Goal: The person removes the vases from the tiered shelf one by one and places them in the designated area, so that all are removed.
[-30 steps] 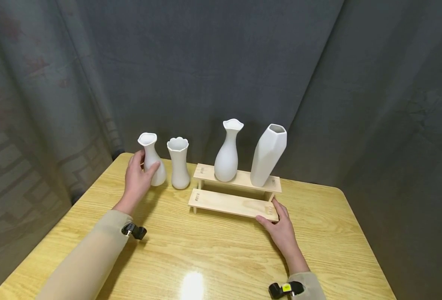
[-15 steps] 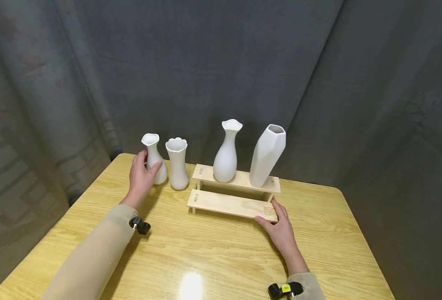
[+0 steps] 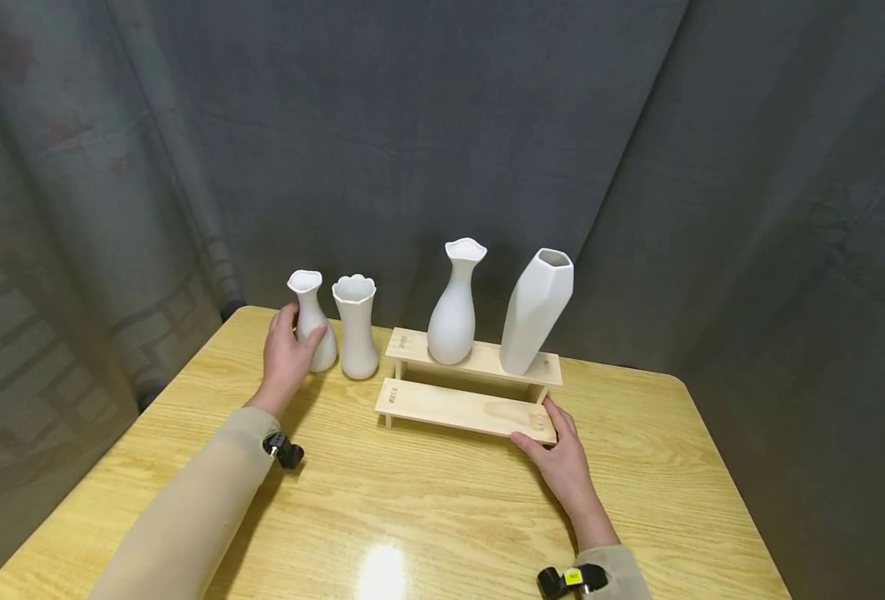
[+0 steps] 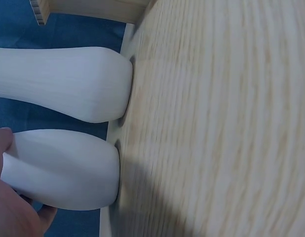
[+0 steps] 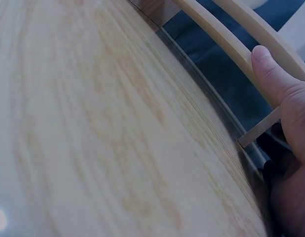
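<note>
My left hand (image 3: pixel 283 360) holds a small white vase (image 3: pixel 322 348) by its body at the table's back left, thumb on the near side. In the left wrist view that vase (image 4: pixel 68 170) has its base at the tabletop. Just right of it stands a white scalloped-rim vase (image 3: pixel 357 337), untouched. My right hand (image 3: pixel 565 468) grips the right end of a two-step wooden stand (image 3: pixel 450 404). Its thumb (image 5: pixel 271 69) lies on the lower step's front edge; the other fingers reach behind the end and are partly hidden.
On the stand's upper step are a wavy-rimmed white vase (image 3: pixel 453 321) and, to its right, a faceted white vase (image 3: pixel 536 312). The stand rests on a wooden table (image 3: pixel 427 508). A grey curtain (image 3: pixel 412 150) hangs behind the table's back edge.
My left hand has shifted the small vase a little to the right, closer to the scalloped vase. The right hand stays at the stand's end.
</note>
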{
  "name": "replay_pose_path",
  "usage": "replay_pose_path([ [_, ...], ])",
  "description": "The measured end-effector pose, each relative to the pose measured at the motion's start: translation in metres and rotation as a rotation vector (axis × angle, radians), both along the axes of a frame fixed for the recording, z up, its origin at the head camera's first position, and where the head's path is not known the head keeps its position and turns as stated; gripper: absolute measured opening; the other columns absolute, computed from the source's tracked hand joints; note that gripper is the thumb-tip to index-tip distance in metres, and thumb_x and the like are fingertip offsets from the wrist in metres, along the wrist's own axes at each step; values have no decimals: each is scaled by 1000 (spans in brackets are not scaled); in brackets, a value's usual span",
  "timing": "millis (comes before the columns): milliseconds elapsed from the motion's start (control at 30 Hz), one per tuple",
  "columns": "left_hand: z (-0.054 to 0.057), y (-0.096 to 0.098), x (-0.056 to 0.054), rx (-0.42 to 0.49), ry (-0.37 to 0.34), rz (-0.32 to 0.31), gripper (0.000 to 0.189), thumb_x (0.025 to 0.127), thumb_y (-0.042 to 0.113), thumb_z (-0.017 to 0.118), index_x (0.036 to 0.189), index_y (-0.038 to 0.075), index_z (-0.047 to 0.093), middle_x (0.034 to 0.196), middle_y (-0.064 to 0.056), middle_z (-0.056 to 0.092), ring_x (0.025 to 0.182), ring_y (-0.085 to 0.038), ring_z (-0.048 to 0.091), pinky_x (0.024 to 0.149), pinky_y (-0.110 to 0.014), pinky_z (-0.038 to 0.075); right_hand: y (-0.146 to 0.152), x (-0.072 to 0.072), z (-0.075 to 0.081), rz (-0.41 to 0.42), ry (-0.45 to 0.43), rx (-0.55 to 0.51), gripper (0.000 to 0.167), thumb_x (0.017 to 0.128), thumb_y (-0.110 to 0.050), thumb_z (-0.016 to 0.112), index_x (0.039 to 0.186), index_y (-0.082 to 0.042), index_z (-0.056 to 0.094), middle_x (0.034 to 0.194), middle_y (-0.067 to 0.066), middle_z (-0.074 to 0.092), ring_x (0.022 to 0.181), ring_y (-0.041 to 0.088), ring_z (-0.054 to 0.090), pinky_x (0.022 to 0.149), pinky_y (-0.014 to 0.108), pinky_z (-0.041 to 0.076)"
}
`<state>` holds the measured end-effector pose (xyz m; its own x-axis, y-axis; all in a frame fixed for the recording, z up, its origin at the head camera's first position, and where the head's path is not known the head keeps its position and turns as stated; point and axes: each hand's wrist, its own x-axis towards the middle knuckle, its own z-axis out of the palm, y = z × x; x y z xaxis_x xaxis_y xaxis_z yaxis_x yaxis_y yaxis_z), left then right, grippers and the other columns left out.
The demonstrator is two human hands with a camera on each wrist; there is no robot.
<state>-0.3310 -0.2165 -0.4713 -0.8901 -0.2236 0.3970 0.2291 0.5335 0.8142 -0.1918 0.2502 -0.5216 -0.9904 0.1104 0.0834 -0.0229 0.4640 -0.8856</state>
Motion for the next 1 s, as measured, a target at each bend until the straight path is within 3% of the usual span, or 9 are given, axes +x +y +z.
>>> replay_pose_path([
  [333,0,1,-1,4,-28,-1,59,109,17,73,156,-5,46,151,-32,51,143,-48,50,121,-62,40,1,-2,-1,-3,8,1,104,95,-42,90,176,-15,31,173,15,33,161,41,31,128,63,27],
  [533,8,3,11,61,-20,51,73,106,21,78,164,0,40,162,-28,45,153,-45,40,127,-59,32,0,0,0,-7,1,-10,103,95,-41,90,175,-16,32,174,14,33,161,41,30,128,63,26],
  [800,37,11,36,70,147,139,81,103,25,82,168,8,37,164,-23,39,154,-39,39,128,-56,32,0,1,4,1,-6,-1,104,95,-44,89,176,-17,30,173,14,32,161,40,30,129,63,26],
  [1000,66,27,57,106,261,123,83,100,23,85,169,15,40,166,-15,38,157,-26,37,129,-46,30,1,1,2,0,-14,3,104,95,-47,88,176,-18,30,173,13,32,161,40,30,129,63,25],
])
